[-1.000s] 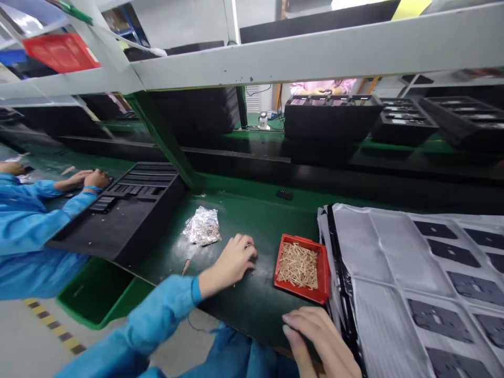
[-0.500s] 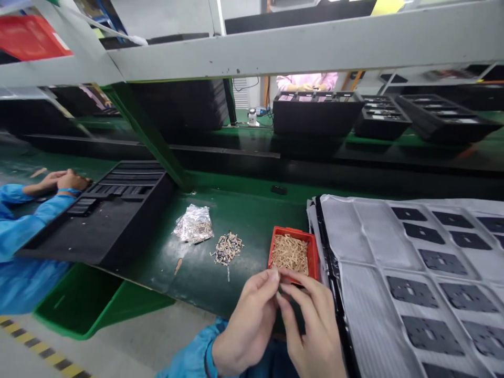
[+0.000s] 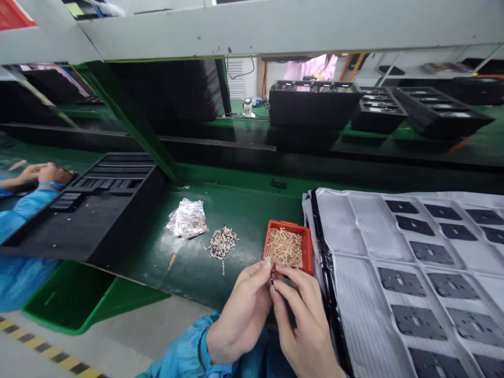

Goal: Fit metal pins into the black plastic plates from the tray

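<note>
Left hand [image 3: 243, 311] and right hand [image 3: 302, 317] pinch a tiny dark part [image 3: 272, 280] between their fingertips, near the red tray [image 3: 308, 252] of tan strips [image 3: 285, 245]

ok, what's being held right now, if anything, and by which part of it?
A small dark piece, pinched between the left grip and right grip. Which part of it can't be told; it's mostly covered.
</note>
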Motion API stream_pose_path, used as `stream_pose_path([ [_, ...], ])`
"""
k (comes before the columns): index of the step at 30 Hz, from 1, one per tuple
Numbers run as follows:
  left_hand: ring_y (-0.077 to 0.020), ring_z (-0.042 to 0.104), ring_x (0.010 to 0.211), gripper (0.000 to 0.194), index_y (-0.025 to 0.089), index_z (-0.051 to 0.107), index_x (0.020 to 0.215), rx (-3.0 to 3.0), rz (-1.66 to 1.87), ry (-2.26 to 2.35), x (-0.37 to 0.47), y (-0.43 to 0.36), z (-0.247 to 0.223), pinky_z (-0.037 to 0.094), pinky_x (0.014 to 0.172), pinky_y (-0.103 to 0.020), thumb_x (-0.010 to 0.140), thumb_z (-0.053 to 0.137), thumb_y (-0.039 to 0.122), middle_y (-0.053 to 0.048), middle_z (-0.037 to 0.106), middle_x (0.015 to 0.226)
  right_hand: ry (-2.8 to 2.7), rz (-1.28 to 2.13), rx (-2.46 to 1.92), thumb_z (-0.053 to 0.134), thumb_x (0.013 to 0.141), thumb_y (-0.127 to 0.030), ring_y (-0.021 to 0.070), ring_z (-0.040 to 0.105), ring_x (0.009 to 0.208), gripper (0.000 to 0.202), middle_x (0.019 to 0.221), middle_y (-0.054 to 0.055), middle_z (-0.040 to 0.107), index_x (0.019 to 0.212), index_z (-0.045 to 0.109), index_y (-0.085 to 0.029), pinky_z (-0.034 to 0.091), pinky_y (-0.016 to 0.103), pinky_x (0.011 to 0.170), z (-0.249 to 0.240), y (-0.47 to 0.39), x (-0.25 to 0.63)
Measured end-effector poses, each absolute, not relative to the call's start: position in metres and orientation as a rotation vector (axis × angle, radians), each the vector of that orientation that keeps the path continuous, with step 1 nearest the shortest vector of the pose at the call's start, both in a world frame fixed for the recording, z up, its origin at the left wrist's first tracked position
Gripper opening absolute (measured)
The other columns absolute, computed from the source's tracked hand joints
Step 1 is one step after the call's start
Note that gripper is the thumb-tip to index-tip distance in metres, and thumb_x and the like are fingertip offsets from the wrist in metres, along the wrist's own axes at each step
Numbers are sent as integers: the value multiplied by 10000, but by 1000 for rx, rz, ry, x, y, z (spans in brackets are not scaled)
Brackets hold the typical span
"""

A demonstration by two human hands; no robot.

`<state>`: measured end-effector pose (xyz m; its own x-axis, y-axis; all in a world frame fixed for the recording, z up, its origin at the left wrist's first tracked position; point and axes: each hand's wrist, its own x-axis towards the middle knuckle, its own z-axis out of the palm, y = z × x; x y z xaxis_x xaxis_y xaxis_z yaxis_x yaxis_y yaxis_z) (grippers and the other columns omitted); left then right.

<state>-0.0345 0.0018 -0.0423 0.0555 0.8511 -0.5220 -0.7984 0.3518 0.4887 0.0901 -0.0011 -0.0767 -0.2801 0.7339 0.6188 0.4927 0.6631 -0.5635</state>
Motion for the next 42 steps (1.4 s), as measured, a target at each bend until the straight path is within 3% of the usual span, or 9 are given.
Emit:
stream_pose_path([
  [10,-226,704,941,298,168,755,1017,289,1351,1054,-33,1,-57,551,901,-343,845,890,370,-77,738,982,-1916,429,-970,582,993,-28,198,588,1224,232,1282,111,643,1148,681,-170,537,358,1044,-77,-1,89],
  [16,-263,522,1355,172,264,832,980,1060,1522,1316,-53,-6,-71,383,1141,-322,832,880,190,-58,648,1334,-1853,306,-1036,591,972,-26,211,573,1202,229,1290,109,621,1121,676,-179,536,392,1016,-80,3,89],
  [21,-228,684,1082,84,200,786,906,1245,1509,1264,-63,1,-79,527,956,-316,953,752,138,-78,718,1085,-1889,288,-1037,586,972,-41,225,571,1207,246,1320,112,601,1134,686,-197,536,403,998,-82,4,84],
  [28,-117,604,713,135,229,687,995,1351,2100,1078,-98,23,-67,554,773,-248,1055,610,135,35,641,779,-1715,372,-1362,634,1004,-213,308,637,1201,283,1314,168,665,1282,692,-211,581,471,931,-118,15,84],
  [31,-160,674,700,164,165,743,1005,1634,1997,955,-98,21,-57,594,720,-323,1000,630,47,-28,728,801,-1647,787,-1230,647,1025,-367,230,724,1062,352,1300,118,700,1368,666,-289,627,334,796,-113,15,84],
  [34,-186,705,745,242,134,735,1044,1854,1741,892,-90,11,-56,607,700,-346,1002,556,-23,-79,745,856,-1363,1232,-922,665,993,-549,157,730,890,319,1157,60,734,1218,744,-336,604,240,715,-93,8,83],
  [36,-180,692,747,267,155,723,1043,1911,1615,870,-90,3,-57,600,699,-337,1014,530,-27,-76,737,863,-1204,1314,-852,700,978,-527,149,719,852,244,999,37,739,1035,777,-302,587,229,727,-80,1,82],
  [40,-200,709,811,157,217,674,1215,1892,1404,877,-89,12,-47,611,724,-329,1084,599,259,-69,738,957,-1030,1114,-944,677,1019,-320,138,680,811,171,874,17,705,870,726,-251,545,245,734,-65,-13,84],
  [42,-227,720,897,366,195,608,1290,1969,1248,1017,-65,38,-36,619,774,-350,1092,531,494,-99,732,1045,-1028,825,-928,637,1040,-287,145,658,792,178,849,17,701,879,700,-244,531,270,723,-59,-19,93],
])
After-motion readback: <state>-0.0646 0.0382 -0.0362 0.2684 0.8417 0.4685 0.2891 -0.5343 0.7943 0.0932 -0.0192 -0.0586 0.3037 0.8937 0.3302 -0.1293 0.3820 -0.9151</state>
